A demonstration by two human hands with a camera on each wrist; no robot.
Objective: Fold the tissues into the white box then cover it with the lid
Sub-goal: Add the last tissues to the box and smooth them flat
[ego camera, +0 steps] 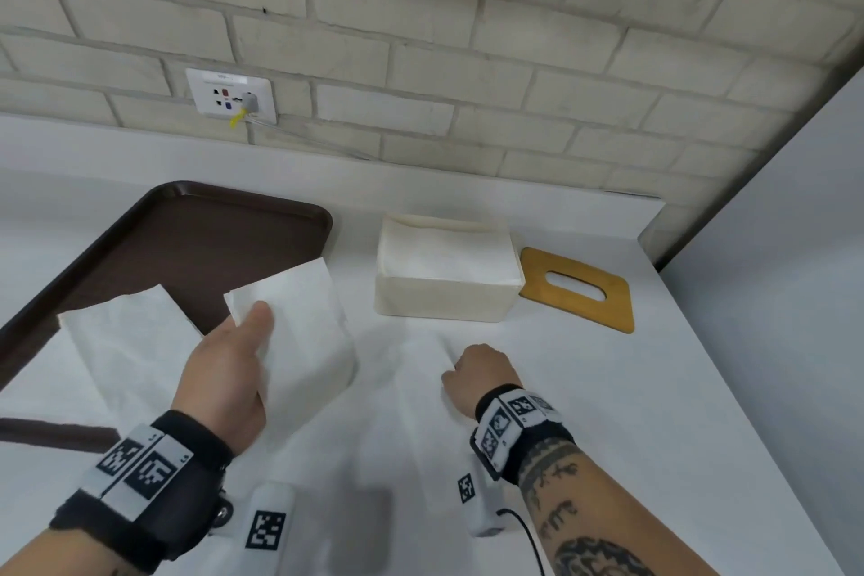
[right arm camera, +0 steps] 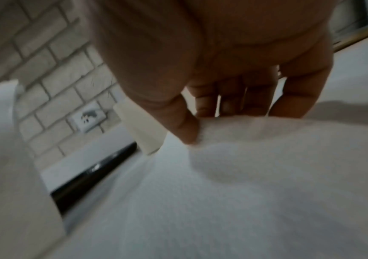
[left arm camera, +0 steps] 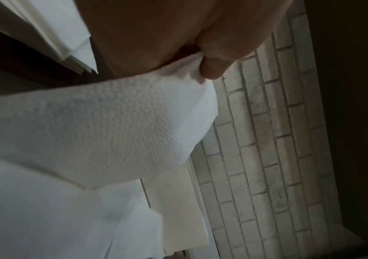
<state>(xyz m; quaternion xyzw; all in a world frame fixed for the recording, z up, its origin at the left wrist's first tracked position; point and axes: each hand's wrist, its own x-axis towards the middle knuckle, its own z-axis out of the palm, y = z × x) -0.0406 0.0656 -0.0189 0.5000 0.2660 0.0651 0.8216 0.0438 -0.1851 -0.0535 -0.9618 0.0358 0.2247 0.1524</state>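
Tissue sheet (ego camera: pixel 299 341) is lifted off the countertop (ego camera: pixel 654 388), pinched at its near-left corner btwn thumb and fingers of the left hand (ego camera: pixel 229 369); in the left wrist view thumb tip (left arm camera: pixel 211 70) presses into the embossed paper. Right hand (ego camera: pixel 477 377) pinches a 2nd tissue (right arm camera: pixel 244 184), lying on the counter, thumb (right arm camera: pixel 185 128) vs. curled fingers. Beyond both sets of fingertips: white box (ego camera: pixel 444 281), open, w/ folded tissues inside. Wooden lid (ego camera: pixel 579 290) lies flat just right of box. Another sheet (ego camera: pixel 126 341) drapes left of the left thumb, over the brown tray (ego camera: pixel 187 243).
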